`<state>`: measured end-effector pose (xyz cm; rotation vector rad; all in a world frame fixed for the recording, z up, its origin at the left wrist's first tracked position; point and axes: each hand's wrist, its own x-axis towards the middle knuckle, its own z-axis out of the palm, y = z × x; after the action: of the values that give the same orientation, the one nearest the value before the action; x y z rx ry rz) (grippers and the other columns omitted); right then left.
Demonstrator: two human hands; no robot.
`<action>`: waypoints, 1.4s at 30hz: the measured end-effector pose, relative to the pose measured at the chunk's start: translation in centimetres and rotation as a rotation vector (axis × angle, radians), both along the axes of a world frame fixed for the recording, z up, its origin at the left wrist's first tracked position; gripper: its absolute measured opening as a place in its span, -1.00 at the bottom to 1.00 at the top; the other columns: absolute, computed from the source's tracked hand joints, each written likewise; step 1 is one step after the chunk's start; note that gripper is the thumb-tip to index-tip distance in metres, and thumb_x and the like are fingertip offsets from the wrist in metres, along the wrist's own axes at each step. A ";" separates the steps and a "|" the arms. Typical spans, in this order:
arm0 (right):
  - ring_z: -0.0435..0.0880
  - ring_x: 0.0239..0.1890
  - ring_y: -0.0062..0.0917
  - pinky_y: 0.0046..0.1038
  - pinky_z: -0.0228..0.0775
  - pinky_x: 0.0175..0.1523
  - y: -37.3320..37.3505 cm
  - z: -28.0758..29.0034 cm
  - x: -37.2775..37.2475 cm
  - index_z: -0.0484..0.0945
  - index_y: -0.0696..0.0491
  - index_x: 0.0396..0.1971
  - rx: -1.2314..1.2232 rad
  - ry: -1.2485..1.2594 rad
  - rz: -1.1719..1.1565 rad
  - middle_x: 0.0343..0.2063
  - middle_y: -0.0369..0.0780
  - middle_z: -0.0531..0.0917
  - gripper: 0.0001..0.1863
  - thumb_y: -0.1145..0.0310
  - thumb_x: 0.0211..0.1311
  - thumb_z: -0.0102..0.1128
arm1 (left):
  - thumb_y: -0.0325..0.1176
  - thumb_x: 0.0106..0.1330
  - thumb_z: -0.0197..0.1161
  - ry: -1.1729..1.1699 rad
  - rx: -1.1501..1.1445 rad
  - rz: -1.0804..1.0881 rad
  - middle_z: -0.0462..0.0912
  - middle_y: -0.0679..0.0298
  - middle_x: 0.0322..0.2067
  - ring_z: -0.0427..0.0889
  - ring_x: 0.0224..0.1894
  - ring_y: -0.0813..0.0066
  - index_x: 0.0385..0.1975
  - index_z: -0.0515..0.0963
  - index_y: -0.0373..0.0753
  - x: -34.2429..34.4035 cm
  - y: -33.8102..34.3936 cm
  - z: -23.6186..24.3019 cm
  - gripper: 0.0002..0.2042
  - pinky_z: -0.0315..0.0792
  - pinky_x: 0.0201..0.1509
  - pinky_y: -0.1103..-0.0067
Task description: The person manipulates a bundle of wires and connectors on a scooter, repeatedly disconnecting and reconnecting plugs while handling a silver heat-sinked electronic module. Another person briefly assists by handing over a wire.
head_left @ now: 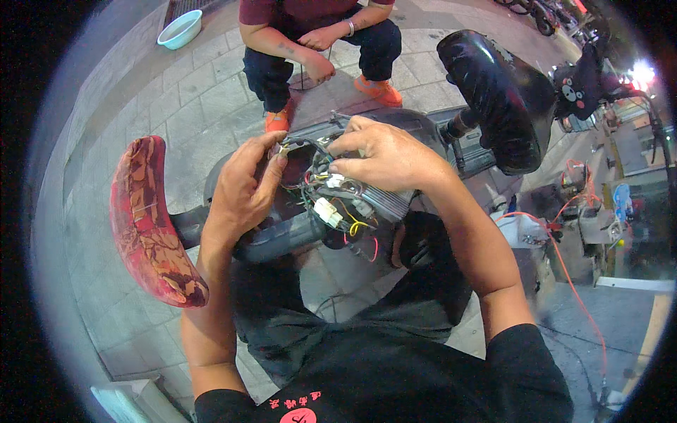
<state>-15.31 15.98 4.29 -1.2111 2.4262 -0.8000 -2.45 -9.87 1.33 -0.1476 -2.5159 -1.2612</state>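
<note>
Wiring harness (310,192), 1: bunched at the opening in the scooter body (416,125), spilling over its near edge, left of a finned metal housing (391,204). White connector block (326,211), 1: hanging at that near edge beside a yellow wire (357,228). Left hand (247,187), 1: thumb and forefinger pinching a small pale connector (284,151) toward the far edge. Right hand (391,156), 1: fingers bent among the leads; cannot tell what they pinch. Step, by judgement: handling connectors. Next move seemingly calls for a firm left pinch and slack leads.
</note>
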 end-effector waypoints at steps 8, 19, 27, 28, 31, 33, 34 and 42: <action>0.80 0.01 -0.18 -0.18 0.62 0.11 -0.8 -1.4 1.5 0.87 -0.05 -0.04 -0.224 0.005 -0.113 -0.04 -0.18 0.74 -0.62 -0.01 0.40 0.38 | -0.46 0.58 0.31 -0.027 -0.021 -0.061 0.74 0.07 0.03 0.73 0.09 0.16 0.29 0.63 -0.30 0.0 -0.3 0.0 -0.67 0.54 0.26 0.40; 0.78 -0.26 -0.24 -0.25 0.58 -0.11 -0.9 -2.1 0.8 0.84 0.11 -0.27 -0.488 -0.080 -0.162 -0.30 -0.13 0.71 -0.65 0.10 0.53 0.33 | -0.43 0.63 0.29 -0.122 0.029 -0.047 0.73 0.09 0.13 0.69 0.20 0.27 0.34 0.62 -0.29 -0.1 -0.2 0.4 -0.65 0.48 0.36 0.43; 0.76 -0.14 -0.20 -0.19 0.56 0.00 -0.9 -2.3 -1.0 0.79 0.18 -0.25 -0.413 -0.214 -0.054 -0.23 -0.04 0.67 -0.66 0.15 0.47 0.39 | -0.32 0.62 0.31 0.017 -0.254 -0.028 0.75 0.11 0.08 0.64 0.14 0.30 0.30 0.66 -0.26 -3.3 -0.5 -0.5 -0.66 0.43 0.36 0.36; 0.76 -0.14 -0.19 -0.19 0.57 0.01 -0.9 -2.5 -1.1 0.80 0.18 -0.23 -0.424 -0.193 -0.069 -0.22 -0.04 0.67 -0.67 0.15 0.45 0.41 | -0.32 0.62 0.32 -0.038 -0.220 -0.038 0.74 0.12 0.07 0.64 0.14 0.31 0.30 0.66 -0.26 -3.5 -0.5 -0.3 -0.66 0.42 0.37 0.36; 0.77 -0.13 -0.16 -0.21 0.59 0.03 -0.9 -2.7 -1.6 0.81 0.18 -0.16 -0.437 -0.191 -0.131 -0.21 -0.04 0.69 -0.66 0.17 0.38 0.46 | -0.28 0.62 0.35 -0.187 -0.136 -0.077 0.73 0.20 0.05 0.63 0.13 0.42 0.28 0.65 -0.29 -4.2 -0.5 1.2 -0.65 0.44 0.36 0.42; 0.77 -0.14 -0.20 -0.21 0.59 0.03 -1.0 -3.2 -1.9 0.82 0.19 -0.15 -0.488 -0.289 -0.139 -0.17 -0.04 0.70 -0.67 0.18 0.39 0.45 | -0.28 0.64 0.35 -0.254 0.072 -0.125 0.73 0.25 0.07 0.63 0.11 0.50 0.30 0.63 -0.30 -4.6 -1.3 -0.2 -0.64 0.48 0.32 0.47; 0.77 -0.14 -0.23 -0.22 0.58 0.03 -0.9 -3.3 -2.2 0.82 0.19 -0.14 -0.507 -0.288 -0.121 -0.17 -0.05 0.70 -0.67 0.18 0.40 0.44 | -0.27 0.65 0.35 -0.278 0.179 -0.146 0.73 0.27 0.08 0.63 0.10 0.54 0.32 0.62 -0.30 -5.1 -1.5 -0.4 -0.63 0.50 0.30 0.50; 0.68 -0.17 -0.54 -0.42 0.51 0.01 -0.8 -3.9 -3.6 0.82 0.23 -0.11 -0.560 -0.365 -0.109 -0.26 -0.23 0.66 -0.71 0.27 0.49 0.41 | -0.33 0.69 0.28 -0.504 0.502 -0.258 0.72 0.39 0.07 0.65 0.08 0.63 0.41 0.56 -0.27 -7.4 -1.8 0.9 -0.62 0.53 0.27 0.57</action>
<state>-18.88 15.16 0.36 -0.9863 2.0397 -1.6508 -9.87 -11.71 2.24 -0.0373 -2.5155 -2.2304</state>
